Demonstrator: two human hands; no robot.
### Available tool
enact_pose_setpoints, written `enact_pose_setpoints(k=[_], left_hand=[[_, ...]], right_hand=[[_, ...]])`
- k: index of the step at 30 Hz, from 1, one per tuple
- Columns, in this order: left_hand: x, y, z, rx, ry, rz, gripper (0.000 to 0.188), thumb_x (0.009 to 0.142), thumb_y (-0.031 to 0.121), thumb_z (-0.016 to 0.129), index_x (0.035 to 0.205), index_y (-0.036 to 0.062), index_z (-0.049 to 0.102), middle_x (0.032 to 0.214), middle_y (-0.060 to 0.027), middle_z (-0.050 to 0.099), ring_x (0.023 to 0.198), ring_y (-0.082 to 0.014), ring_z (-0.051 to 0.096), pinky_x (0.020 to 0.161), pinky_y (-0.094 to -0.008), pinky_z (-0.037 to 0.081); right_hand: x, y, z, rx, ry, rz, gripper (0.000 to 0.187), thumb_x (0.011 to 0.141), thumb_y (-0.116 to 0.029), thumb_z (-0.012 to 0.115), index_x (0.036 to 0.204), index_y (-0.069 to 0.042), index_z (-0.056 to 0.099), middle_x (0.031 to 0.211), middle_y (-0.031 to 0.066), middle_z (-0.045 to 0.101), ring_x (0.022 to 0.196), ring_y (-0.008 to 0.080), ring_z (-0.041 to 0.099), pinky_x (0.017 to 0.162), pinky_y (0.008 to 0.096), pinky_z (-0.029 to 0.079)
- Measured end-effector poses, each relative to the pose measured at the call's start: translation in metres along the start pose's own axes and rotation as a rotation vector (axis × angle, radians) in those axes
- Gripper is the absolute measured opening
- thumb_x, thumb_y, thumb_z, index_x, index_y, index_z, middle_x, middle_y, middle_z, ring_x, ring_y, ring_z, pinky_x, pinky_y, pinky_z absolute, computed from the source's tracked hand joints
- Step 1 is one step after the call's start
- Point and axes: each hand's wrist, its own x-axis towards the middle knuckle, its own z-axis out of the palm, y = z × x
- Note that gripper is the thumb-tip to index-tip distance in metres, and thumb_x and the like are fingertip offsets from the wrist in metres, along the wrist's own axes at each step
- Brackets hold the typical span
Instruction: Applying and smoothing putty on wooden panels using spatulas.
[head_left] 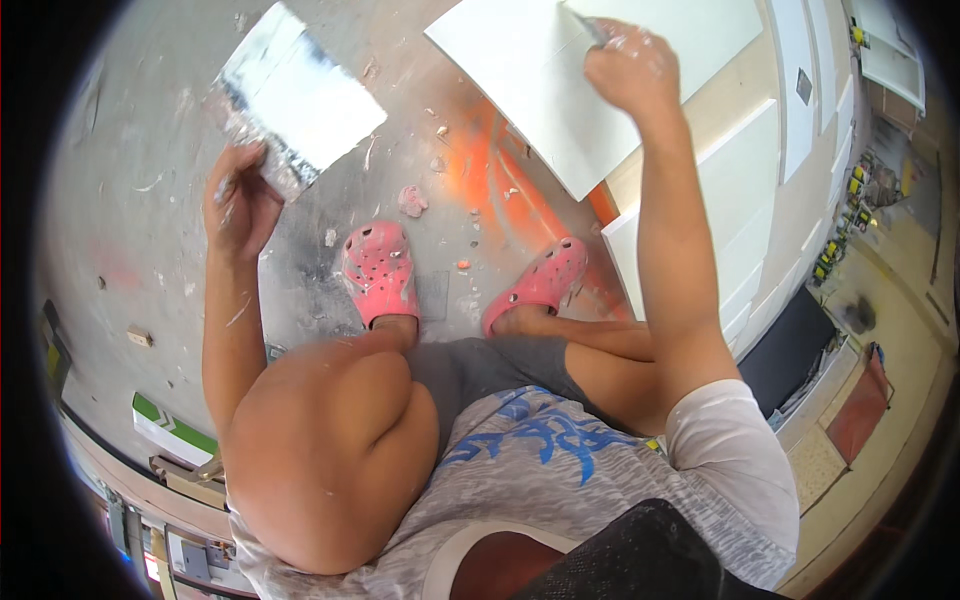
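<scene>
The person squats over a grey concrete floor (150,150) with both arms reaching forward. The left hand (240,205) has its fingers (225,190) curled tight around the handle of a wide plaster trowel (295,100), a flat rectangular metal plate smeared with white filler. The plate's long axis runs diagonally, from the lower left near the hand up toward the upper right, and its broad face is turned up toward the camera, hovering above the floor. The right hand (630,70) is raised further away, its fingers closed around a small putty knife (590,25) whose narrow blade points up and to the left, with the tip against a white panel (530,90). That panel lies tilted, its near corner pointing down toward the pink clogs (380,270) on the person's feet. Just to the right of it stand more white cabinet panels (730,190), set close side by side. An orange paint stain (480,180) marks the floor between the clogs and the panel, with small lumps of dried filler scattered around it.
</scene>
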Motion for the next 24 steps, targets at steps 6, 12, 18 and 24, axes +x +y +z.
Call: enact_pose_setpoints(k=[6, 12, 18, 24], left_hand=[[0.006, -0.009, 0.037, 0.037, 0.126, 0.015, 0.008, 0.078, 0.006, 0.048, 0.079, 0.0013, 0.054, 0.081, -0.0076, 0.061, 0.077, -0.0167, 0.061, 0.07, -0.031, 0.051], [0.016, -0.009, 0.052, 0.128, -0.038, -0.014, 0.015, 0.077, 0.004, 0.049, 0.09, -0.0008, 0.052, 0.084, -0.0082, 0.061, 0.079, -0.0173, 0.061, 0.074, -0.0323, 0.051], [0.017, -0.022, 0.107, 0.039, -0.081, -0.088, 0.011, 0.078, 0.002, 0.049, 0.087, -0.0016, 0.054, 0.088, -0.0095, 0.06, 0.081, -0.0166, 0.06, 0.074, -0.0309, 0.05], [0.004, -0.005, 0.101, 0.131, -0.062, 0.112, 0.042, 0.078, 0.009, 0.048, 0.117, -0.0036, 0.038, 0.111, -0.0125, 0.052, 0.096, -0.0206, 0.056, 0.079, -0.0326, 0.049]], right_hand=[[-0.07, -0.047, 0.019, 0.134, -0.043, -0.093, 0.038, 0.067, -0.011, 0.043, 0.099, -0.017, 0.063, 0.083, 0.0141, 0.062, 0.076, 0.0306, 0.058, 0.07, 0.0365, 0.047], [-0.094, -0.045, -0.01, 0.612, -0.12, 0.114, 0.03, 0.073, -0.006, 0.052, 0.101, -0.009, 0.061, 0.093, 0.0145, 0.062, 0.085, 0.0265, 0.059, 0.078, 0.032, 0.046], [-0.102, -0.056, -0.005, 0.803, 0.43, -0.568, 0.042, 0.066, 0.01, 0.047, 0.102, -0.006, 0.06, 0.104, 0.0115, 0.059, 0.101, 0.025, 0.055, 0.09, 0.035, 0.042], [-0.043, 0.074, 0.011, 0.249, 0.412, -0.225, 0.038, 0.067, 0.004, 0.039, 0.098, -0.004, 0.06, 0.104, 0.0102, 0.059, 0.09, 0.0247, 0.059, 0.077, 0.032, 0.048]])
